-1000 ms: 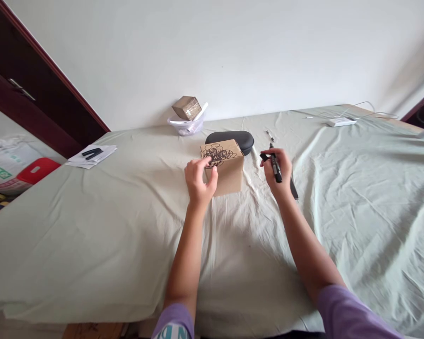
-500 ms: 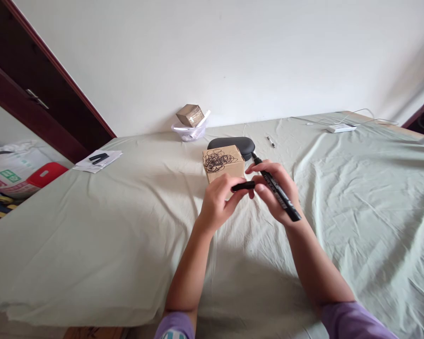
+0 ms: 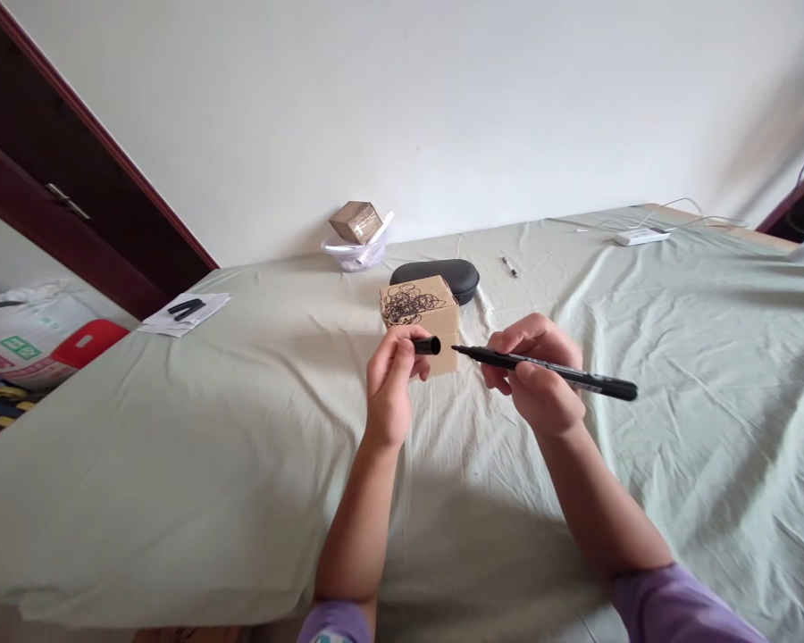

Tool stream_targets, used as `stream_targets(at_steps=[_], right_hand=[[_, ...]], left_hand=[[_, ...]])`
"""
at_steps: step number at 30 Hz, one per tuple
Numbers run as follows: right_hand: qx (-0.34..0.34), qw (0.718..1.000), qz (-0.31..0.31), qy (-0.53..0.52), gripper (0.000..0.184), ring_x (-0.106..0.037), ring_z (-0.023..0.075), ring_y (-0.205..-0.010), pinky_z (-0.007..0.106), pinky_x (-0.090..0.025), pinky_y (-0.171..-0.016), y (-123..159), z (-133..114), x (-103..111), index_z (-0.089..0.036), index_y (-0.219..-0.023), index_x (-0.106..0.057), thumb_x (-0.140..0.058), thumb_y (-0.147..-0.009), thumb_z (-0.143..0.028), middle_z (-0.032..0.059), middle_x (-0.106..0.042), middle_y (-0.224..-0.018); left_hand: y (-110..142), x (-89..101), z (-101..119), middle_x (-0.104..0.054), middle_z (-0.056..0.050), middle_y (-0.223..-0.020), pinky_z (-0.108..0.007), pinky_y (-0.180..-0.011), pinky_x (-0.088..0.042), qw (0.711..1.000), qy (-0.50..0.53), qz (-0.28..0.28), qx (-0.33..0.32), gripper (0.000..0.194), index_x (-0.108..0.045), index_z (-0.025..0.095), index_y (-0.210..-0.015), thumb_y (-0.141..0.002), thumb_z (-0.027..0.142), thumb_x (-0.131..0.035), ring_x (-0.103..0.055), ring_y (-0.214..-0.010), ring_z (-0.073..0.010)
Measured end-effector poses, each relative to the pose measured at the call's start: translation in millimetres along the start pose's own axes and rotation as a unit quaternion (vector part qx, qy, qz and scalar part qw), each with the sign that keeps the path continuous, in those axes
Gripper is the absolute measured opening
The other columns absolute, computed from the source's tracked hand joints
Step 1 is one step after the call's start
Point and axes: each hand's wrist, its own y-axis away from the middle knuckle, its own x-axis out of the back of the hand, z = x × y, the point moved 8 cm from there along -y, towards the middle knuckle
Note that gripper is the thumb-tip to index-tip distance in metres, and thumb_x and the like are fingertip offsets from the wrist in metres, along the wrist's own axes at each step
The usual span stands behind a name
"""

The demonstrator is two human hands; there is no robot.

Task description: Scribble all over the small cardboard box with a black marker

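My right hand (image 3: 534,379) grips a black marker (image 3: 596,383) held level, its bare tip pointing left toward my other hand. My left hand (image 3: 389,384) pinches the marker's black cap (image 3: 427,346), its open end facing the tip with a small gap between them. Just behind both hands a small cardboard box (image 3: 419,308) with black scribbles on its top stands on the pale green sheet (image 3: 174,429). A black oval case (image 3: 452,273) lies right behind the box.
At the back by the wall a second small box (image 3: 355,221) sits on a clear plastic bag. Papers with a black stapler (image 3: 186,309) lie at the left edge. A small pen (image 3: 509,265) and a white charger with cable (image 3: 636,236) lie far right.
My left hand left the box and took the cap from my right hand. The marker swung from upright to level, and cap and tip now face each other.
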Motion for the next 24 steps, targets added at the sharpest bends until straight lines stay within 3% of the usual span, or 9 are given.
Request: stream_targets(at_steps=[6, 11, 15, 18, 21, 24], right_hand=[[-0.045, 0.998, -0.018, 0.03, 0.014, -0.05, 0.0126, -0.048, 0.026, -0.036, -0.045, 0, 6, 1, -0.024, -0.096, -0.072, -0.075, -0.096, -0.037, -0.0007, -0.071, -0.067], [-0.092, 0.994, -0.056, 0.031, 0.014, -0.051, 0.0116, -0.048, 0.025, -0.038, -0.047, -1, 14, -8, -0.022, -0.095, -0.072, -0.07, -0.1, -0.035, -0.0018, -0.069, -0.064], [-0.113, 0.992, -0.05, 0.038, 0.018, -0.051, 0.0131, -0.051, 0.025, -0.039, -0.048, 3, 22, -15, -0.024, -0.097, -0.069, -0.067, -0.103, -0.04, -0.003, -0.064, -0.062], [-0.142, 0.988, -0.051, 0.029, 0.017, -0.054, 0.0143, -0.055, 0.026, -0.039, -0.049, 10, 30, -24, -0.027, -0.102, -0.063, -0.064, -0.107, -0.044, -0.0015, -0.071, -0.071], [-0.16, 0.985, -0.053, 0.035, 0.018, -0.054, 0.013, -0.056, 0.026, -0.042, -0.051, 13, 33, -29, -0.03, -0.107, -0.058, -0.069, -0.106, -0.044, -0.0002, -0.078, -0.083], [-0.185, 0.979, -0.064, 0.05, 0.033, -0.052, 0.0135, -0.053, 0.028, -0.044, -0.05, 13, 35, -26, -0.03, -0.11, -0.058, -0.079, -0.098, -0.052, 0.001, -0.077, -0.082]], left_hand=[[3, -8.6, -1, -0.072, -0.005, -0.094, -0.027, -0.064, -0.046, 0.996, -0.061, -0.059, -0.002, 0.035, -0.079, 0.024, -0.104, -0.107, 0.056, -0.067, -0.056, -0.068, -0.0137], [8, -19.6, 6, -0.073, -0.003, -0.086, -0.029, -0.067, -0.043, 0.977, -0.138, -0.162, -0.027, 0.029, -0.077, 0.024, -0.108, -0.112, 0.048, -0.062, -0.058, -0.072, -0.0157], [12, -27.7, 10, -0.078, -0.003, -0.085, -0.029, -0.065, -0.044, 0.967, -0.123, -0.224, -0.025, 0.019, -0.07, 0.023, -0.113, -0.112, 0.041, -0.066, -0.067, -0.072, -0.0158], [10, -31.4, 14, -0.079, -0.002, -0.081, -0.028, -0.064, -0.045, 0.968, -0.103, -0.226, -0.042, 0.022, -0.067, 0.022, -0.109, -0.104, 0.04, -0.079, -0.072, -0.071, -0.0158], [3, -26.6, 22, -0.077, 0.0, -0.079, -0.028, -0.06, -0.044, 0.966, -0.134, -0.203, -0.084, 0.029, -0.07, 0.022, -0.103, -0.096, 0.043, -0.088, -0.064, -0.064, -0.0129], [-3, -12.0, 35, -0.077, -0.001, -0.088, -0.026, -0.06, -0.045, 0.961, -0.154, -0.194, -0.122, 0.027, -0.076, 0.022, -0.101, -0.093, 0.043, -0.091, -0.06, -0.066, -0.0109]])
